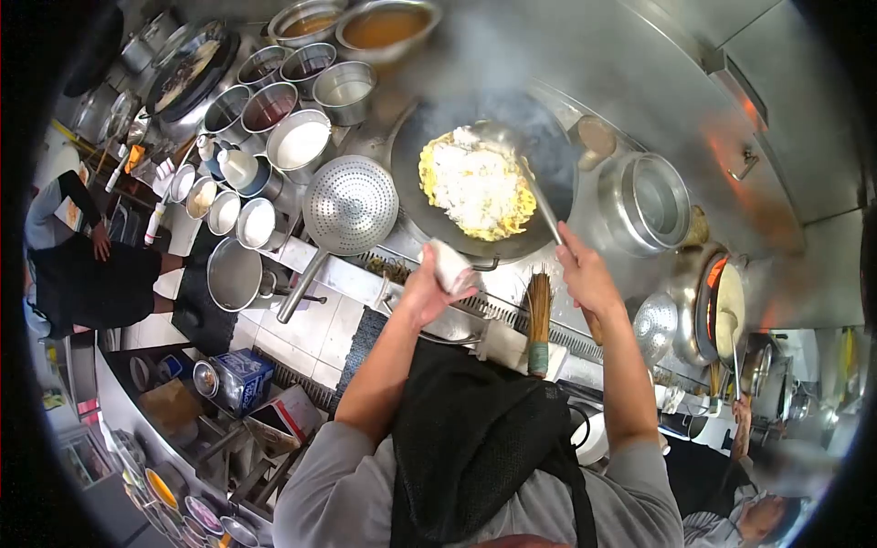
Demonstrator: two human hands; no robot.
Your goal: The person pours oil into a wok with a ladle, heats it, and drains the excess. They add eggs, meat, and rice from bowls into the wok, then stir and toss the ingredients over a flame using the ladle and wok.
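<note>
My left hand (427,290) is closed on a folded whitish cloth (450,265) at the near left edge of the wok (554,215). Steam rises from the wok, where white rice (475,187) lies over yellow egg. In my right hand (585,274) is the handle of a metal ladle (544,203), its bowl resting at the back of the rice. A bamboo brush (539,320) with a green binding stands between my forearms, nearer the right one.
A perforated strainer (350,205) lies left of the wok, by metal containers of sauces and seasonings (299,140). Stacked metal pots (644,203) sit to the right. One person (87,265) stands at far left; another (722,484) works at lower right.
</note>
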